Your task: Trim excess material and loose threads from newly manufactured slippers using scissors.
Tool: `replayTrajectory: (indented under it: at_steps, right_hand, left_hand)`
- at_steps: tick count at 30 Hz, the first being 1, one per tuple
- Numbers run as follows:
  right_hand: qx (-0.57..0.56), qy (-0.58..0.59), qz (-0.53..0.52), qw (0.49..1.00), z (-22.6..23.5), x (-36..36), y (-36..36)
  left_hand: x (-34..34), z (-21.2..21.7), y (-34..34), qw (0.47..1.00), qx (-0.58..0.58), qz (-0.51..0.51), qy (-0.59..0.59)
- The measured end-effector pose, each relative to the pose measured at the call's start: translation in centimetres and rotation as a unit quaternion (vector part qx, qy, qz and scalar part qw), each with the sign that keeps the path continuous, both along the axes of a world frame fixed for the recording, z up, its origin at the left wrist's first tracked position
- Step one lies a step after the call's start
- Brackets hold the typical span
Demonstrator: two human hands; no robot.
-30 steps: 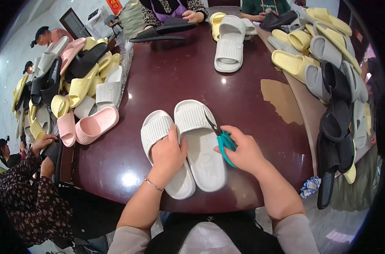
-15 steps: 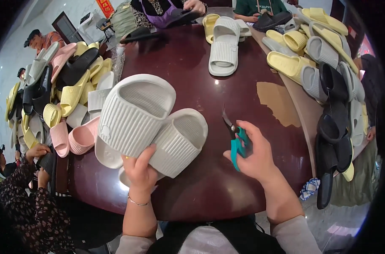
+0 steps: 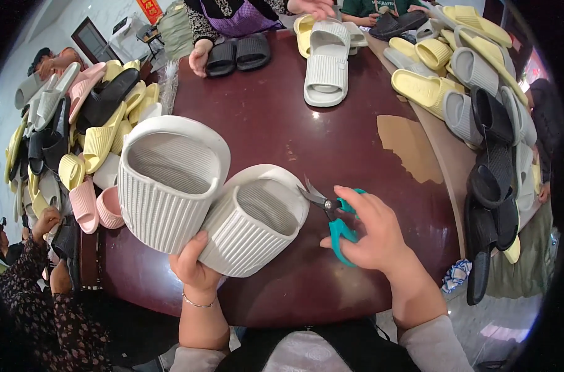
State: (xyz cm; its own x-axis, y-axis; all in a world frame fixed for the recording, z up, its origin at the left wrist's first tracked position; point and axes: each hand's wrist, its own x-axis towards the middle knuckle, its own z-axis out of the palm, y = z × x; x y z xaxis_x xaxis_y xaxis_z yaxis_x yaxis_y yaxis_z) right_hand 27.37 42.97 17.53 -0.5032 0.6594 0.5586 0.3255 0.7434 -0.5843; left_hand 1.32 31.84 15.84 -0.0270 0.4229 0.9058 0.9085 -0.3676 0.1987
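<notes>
A pair of ribbed, pale grey slide slippers is in my left hand (image 3: 196, 268), pinched side by side near their adjoining edges. The left slipper (image 3: 161, 217) is tilted so its foot opening shows; the right slipper (image 3: 248, 242) leans the same way. My right hand (image 3: 381, 232) is closed on scissors (image 3: 343, 242) with teal handles. Their dark blades are parted, and the tips are at the right slipper's outer rim; whether they touch it I cannot tell.
Heaped slippers in yellow, pink, grey and black fill the left (image 3: 99, 146) and right (image 3: 474, 74) sides of the dark red table (image 3: 331, 149). Black slippers (image 3: 238, 54) and a grey pair (image 3: 326, 65) stand at the far edge. Other people work around the table.
My left hand has tipped the slippers, showing more of their openings. The scissors moved left to the right slipper and their blades parted. Across the table, a person set black slippers down.
</notes>
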Motion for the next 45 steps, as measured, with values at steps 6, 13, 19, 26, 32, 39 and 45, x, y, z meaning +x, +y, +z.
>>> replayTrajectory:
  at_steps: [6,13,19,26,32,39,45]
  right_hand:
    - [-0.057,0.003,0.027,0.998,0.1,0.4,-0.3]
    - [-0.056,0.029,-0.001,0.998,0.1,0.6,-0.3]
    - [-0.044,0.011,-0.011,0.999,0.9,0.3,-0.5]
    - [-0.109,0.012,-0.005,0.994,0.8,0.7,-0.8]
    - [-0.045,0.040,0.015,0.998,-0.1,0.6,-1.0]
    - [-0.167,0.154,0.041,0.973,-0.3,0.3,-1.2]
    - [-0.157,0.071,0.076,0.982,-0.4,-0.4,-1.6]
  left_hand:
    - [0.1,0.4,0.1,1.000,0.011,-0.006,0.018]
    - [0.2,0.4,0.1,1.000,-0.011,-0.025,0.008]
    - [1.1,1.1,0.4,0.997,-0.044,-0.057,0.006]
    - [2.1,1.5,0.4,0.986,-0.085,-0.131,0.064]
    - [2.1,1.2,0.0,0.986,-0.100,-0.128,0.029]
    - [1.6,2.0,-1.2,0.788,-0.136,-0.245,-0.548]
    - [2.6,2.3,-1.3,0.564,-0.089,-0.325,-0.754]
